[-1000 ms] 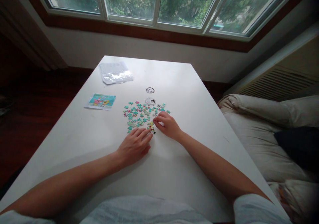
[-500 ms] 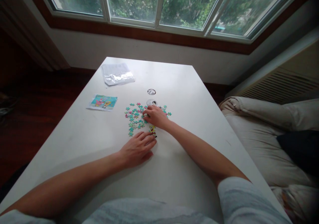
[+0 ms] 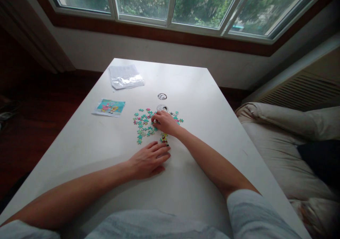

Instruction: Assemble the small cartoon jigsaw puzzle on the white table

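Observation:
Small jigsaw pieces [image 3: 144,120], mostly turquoise with some pink, lie scattered in the middle of the white table. My right hand [image 3: 166,122] is over their right side, fingers curled and thumb drawn in around a puzzle piece, which its fingers largely hide. Just below it sits a small joined yellow cartoon section [image 3: 164,137] of the puzzle. My left hand [image 3: 150,160] rests palm down with its fingers stretched out, the fingertips at the lower edge of that yellow section.
At the left lies a picture sheet [image 3: 110,107] with cartoon figures on turquoise. A clear plastic bag with paper [image 3: 126,77] is at the far left of the table [image 3: 191,90]. Two round marks [image 3: 162,96] show beyond the pieces. A beige sofa [image 3: 271,143] stands at the right.
My left hand has shifted slightly right along the lower edge of the yellow section. My right hand stays over the pieces, its fingers slightly more curled. The view has tilted a little.

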A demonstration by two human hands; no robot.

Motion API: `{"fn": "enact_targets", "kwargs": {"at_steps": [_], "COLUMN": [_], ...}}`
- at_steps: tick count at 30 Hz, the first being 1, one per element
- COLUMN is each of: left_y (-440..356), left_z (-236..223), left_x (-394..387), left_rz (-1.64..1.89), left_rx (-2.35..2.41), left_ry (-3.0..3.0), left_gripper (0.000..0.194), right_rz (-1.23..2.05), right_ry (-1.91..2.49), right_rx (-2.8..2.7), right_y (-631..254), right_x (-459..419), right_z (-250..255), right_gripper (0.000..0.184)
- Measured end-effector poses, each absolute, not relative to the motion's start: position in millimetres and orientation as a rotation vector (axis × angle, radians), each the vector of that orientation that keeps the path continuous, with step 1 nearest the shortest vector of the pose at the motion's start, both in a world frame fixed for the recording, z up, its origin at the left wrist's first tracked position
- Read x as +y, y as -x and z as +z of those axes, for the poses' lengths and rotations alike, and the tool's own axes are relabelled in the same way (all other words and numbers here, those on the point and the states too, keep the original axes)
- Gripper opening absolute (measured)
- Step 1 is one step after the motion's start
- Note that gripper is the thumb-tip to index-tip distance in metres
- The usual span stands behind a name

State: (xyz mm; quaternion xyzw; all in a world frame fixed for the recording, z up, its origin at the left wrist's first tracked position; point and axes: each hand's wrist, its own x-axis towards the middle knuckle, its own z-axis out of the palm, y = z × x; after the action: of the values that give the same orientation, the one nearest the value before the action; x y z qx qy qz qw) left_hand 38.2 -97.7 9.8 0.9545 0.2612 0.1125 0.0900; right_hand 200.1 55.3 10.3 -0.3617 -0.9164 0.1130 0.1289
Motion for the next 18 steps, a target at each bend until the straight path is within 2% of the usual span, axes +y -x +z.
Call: {"fn": "enact_targets", "kwargs": {"at_steps": [6,12,18], "left_y": [-38.7,-38.9,-36.7], "left_z": [8.6,13.0,14.4], "left_x": [-95.4,-93.8,-93.7], "left_rz": [0.313,0.336,0.33], "left_rx": [0.754,0.75,0.755], "left_ry": [-2.833,-2.845,-2.857], "left_gripper": [0.045,0.041,0.037], "right_rz": [0.377,0.423,0.331], "right_ry": [1.029,1.03,1.055], "right_rx": [-2.665,-2.629,-2.643], "right_y": [-200.6,-206.0,-208.2], "right_x": [55.7,57.3,59.2], "right_z": [8.4,5.1,2.7], "right_gripper": [0.01,0.026,0.019]}}
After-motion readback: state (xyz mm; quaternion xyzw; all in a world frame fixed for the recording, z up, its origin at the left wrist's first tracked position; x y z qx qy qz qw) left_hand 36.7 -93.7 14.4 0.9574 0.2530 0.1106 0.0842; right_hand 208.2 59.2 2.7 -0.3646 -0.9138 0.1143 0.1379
